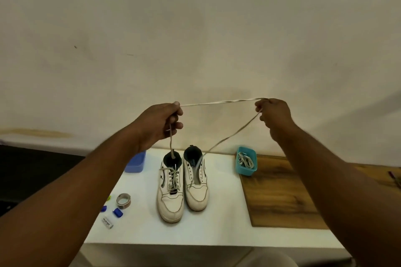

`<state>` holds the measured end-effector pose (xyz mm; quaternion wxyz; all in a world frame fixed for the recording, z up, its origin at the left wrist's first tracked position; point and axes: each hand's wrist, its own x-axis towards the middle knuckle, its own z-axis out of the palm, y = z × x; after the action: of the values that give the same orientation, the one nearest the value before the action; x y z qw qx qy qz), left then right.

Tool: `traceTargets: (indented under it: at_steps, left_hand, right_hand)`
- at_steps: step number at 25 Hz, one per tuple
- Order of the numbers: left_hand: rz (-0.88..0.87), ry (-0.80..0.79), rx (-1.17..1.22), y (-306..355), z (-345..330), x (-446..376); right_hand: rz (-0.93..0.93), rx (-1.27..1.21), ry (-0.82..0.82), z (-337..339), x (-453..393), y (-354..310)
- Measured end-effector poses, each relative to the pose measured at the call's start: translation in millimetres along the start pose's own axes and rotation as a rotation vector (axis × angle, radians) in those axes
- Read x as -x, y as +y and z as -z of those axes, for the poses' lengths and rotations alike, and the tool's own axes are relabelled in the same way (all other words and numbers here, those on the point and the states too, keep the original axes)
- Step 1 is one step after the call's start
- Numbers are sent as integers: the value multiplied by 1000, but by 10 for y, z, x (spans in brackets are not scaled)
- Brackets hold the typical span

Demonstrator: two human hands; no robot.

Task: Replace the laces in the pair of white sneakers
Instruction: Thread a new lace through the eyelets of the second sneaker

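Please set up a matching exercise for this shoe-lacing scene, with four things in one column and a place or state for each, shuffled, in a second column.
Things:
1. left sneaker
2. right sneaker
3. teal tub
4. loose lace

Places or states:
A. stretched in the air between the left hand and the right hand
B. eyelets bare, tongue showing
C. still laced up the front
D. on the wooden board, holding coiled laces

Pairs: 1-C, 2-B, 3-D, 4-A

Blue box (136, 163) left of sneakers (183, 182), teal tray (246, 163) right; gaps between.
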<state>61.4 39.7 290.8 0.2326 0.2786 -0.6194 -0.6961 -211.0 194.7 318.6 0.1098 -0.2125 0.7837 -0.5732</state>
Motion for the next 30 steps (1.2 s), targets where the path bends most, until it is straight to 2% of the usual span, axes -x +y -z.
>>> traceTargets:
  at_steps: [2,4,6,9,10,11,12,14,16,18,19,20,23,24,27,29,30]
  left_hand:
    - [48,87,-44,-322,57,17]
    - [107,115,-100,-641,6,2]
    - [143,70,-154,-882,-133,-24]
    - [86,-4,-305,-1086,-315,-93]
    - [70,-8,-323,-1116,-338,-118]
    - [70,-4,-324,-1153,-344,-144]
    - [77,2,-326,-1191,-324,-164]
    - [118,23,-317,-1278,-251,-161]
    - [175,78,-286,-1433,-193,-131]
    - [210,120,-259,-1637,-228,-110]
    - [212,120,-259,-1734,-287,-103]
    - [207,109,-276,-1845,-349,-119]
    - [208,93,-362,-2133,-470,-207]
    - [221,100,-372,-2233,-462,-239]
    - [302,85,-271,-2494,-396,-303]
    - [355,57,-177,-2610,-392,-421]
    - [328,85,-190,-2656,-402,-494]
  right_hand:
    - [-72,66,-21,5,-35,163]
    - [-55,212,-162,-137,68,387]
    - [52,317,-365,-379,302,598]
    - [284,303,-741,-781,646,814]
    - [345,310,-807,-880,694,893]
    - [385,313,-805,-951,692,984]
    - [400,322,-729,-984,641,1084]
    - [360,396,-439,-965,489,1326]
    - [233,537,-172,-874,361,1600]
    - [182,665,-46,-808,361,1824]
    - [208,666,-78,-827,409,1893]
    - [259,611,-193,-883,483,1930]
    - [315,354,-744,-1149,779,1943]
    - [295,300,-825,-1238,849,2001]
    - [206,213,-764,-1378,845,2251]
    - [198,272,-762,-1410,695,2397]
    - [197,317,-740,-1422,611,2446]
